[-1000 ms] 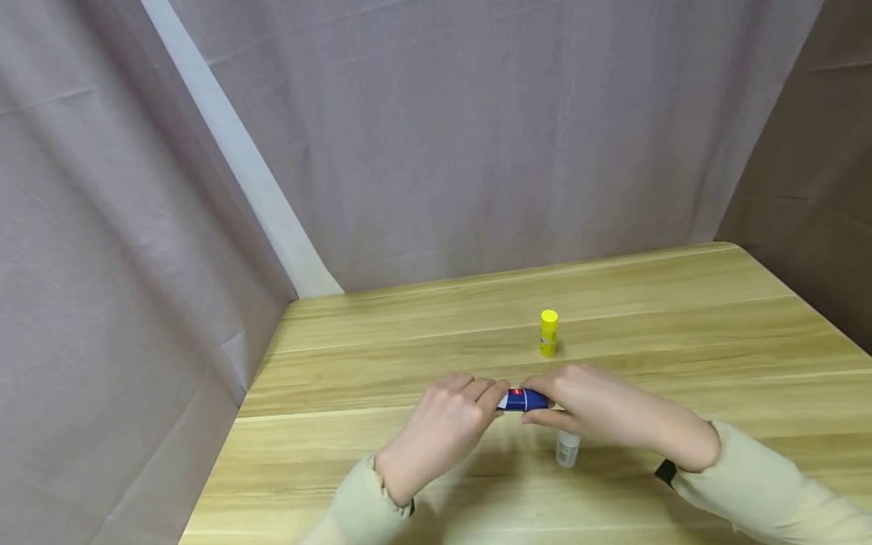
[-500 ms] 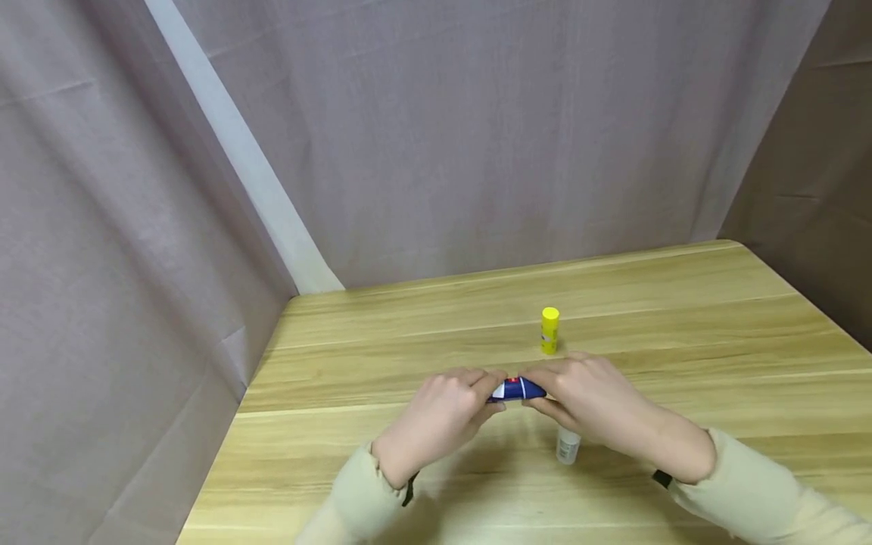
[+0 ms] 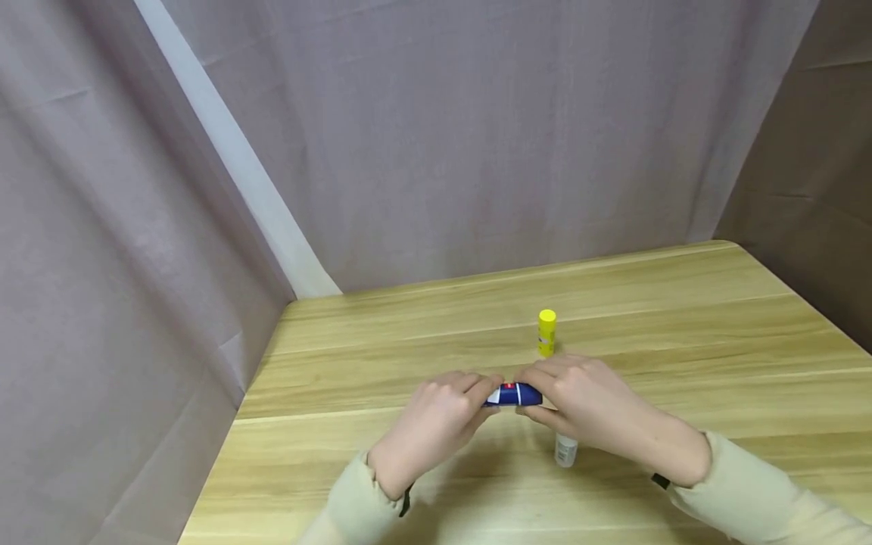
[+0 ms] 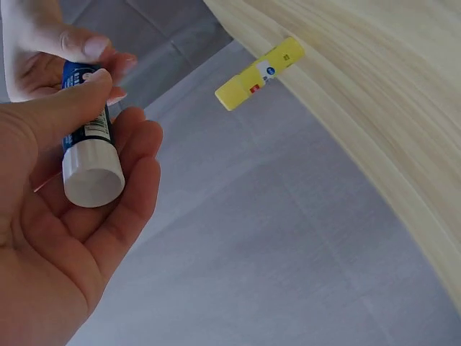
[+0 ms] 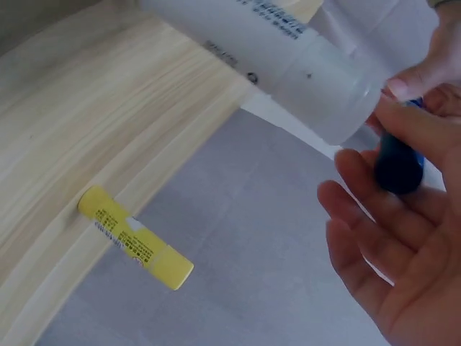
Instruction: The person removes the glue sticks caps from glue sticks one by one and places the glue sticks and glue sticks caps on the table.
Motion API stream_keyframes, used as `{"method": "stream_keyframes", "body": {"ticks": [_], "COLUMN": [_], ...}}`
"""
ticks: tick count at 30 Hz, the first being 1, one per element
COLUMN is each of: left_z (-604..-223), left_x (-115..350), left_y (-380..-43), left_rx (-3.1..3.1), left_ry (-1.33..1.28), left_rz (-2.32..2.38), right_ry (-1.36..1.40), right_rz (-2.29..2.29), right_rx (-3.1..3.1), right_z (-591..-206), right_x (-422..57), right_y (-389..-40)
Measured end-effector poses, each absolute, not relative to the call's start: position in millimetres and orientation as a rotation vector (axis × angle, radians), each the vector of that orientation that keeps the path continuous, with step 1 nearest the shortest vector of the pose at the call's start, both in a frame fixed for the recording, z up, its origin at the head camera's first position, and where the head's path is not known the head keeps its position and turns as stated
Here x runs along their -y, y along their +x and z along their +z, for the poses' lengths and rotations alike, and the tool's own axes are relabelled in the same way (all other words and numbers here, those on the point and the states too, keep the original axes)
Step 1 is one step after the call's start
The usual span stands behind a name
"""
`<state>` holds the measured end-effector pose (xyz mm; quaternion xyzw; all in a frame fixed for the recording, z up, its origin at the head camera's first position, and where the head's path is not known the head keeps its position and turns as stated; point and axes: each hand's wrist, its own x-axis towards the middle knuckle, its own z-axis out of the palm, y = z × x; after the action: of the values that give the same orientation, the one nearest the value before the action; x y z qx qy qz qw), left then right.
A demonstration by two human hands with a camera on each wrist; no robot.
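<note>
Both hands hold a dark blue glue stick sideways above the table. My left hand grips its left part, thumb along the barcode label; in the left wrist view its white end piece faces the camera. My right hand pinches the other part between thumb and fingers, and the dark blue end points out past the fingers. Beneath the right hand stands a whitish translucent glue stick, its top hidden by that hand. A yellow glue stick stands upright farther back.
The wood-grain table reaches back to a grey curtain, with a pale strip running down at the left. Another curtain, brownish, hangs along the right side.
Both hands have shifted slightly left with the blue glue stick, the right a little more than the left. Both keep their grip. The yellow and whitish glue sticks stay in place.
</note>
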<state>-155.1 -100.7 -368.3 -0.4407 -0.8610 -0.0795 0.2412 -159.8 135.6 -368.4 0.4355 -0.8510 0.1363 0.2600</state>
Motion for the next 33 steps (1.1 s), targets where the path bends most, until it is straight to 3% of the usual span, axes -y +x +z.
{"method": "stream_keyframes", "body": {"ticks": [33], "left_z": [-376.6], "left_x": [103.8], "left_y": [-153.2], "left_rx": [2.46], "left_ry": [-1.223], "left_rz": [-0.107], "right_ry": [1.187], "right_rz": [0.551], "right_rx": [2.634], "right_z": [-362.2], "right_x": [-145.3], "right_y": [-156.7]}}
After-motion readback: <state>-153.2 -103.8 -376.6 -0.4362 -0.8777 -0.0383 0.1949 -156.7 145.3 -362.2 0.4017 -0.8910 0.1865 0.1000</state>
